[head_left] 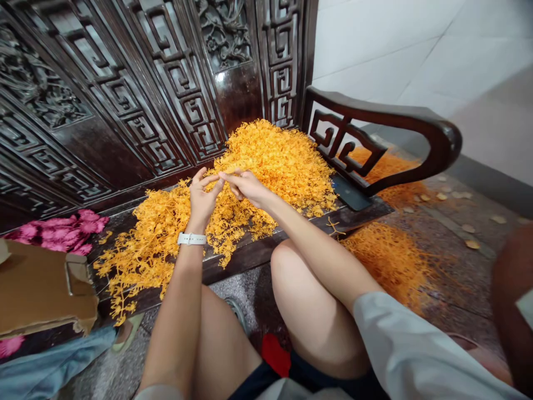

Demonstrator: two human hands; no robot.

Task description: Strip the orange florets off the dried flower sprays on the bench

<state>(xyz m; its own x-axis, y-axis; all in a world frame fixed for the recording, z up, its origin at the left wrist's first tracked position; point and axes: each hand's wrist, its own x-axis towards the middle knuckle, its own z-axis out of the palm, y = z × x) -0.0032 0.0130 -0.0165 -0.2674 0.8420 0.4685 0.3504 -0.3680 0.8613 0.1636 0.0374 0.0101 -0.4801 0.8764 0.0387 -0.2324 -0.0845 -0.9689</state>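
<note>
My left hand point(202, 195), with a white watch point(191, 239) on its wrist, is raised over the bench, its thumb and forefinger brought together. My right hand point(246, 186) meets it from the right, fingertips touching the left ones in a pinch. Whatever lies between the fingertips is too small to make out. Below and behind both hands spreads a big heap of yellow-orange artificial flower pieces point(278, 161), small branching sprigs that trail left along the bench seat.
The dark carved bench has an armrest point(387, 111) at right, with a dark phone-like slab point(352, 192) beside it. Orange strands point(387, 258) lie on the floor. At left are pink artificial flowers point(62, 230), a cardboard box point(41, 289) and another person's jeans leg point(62, 361).
</note>
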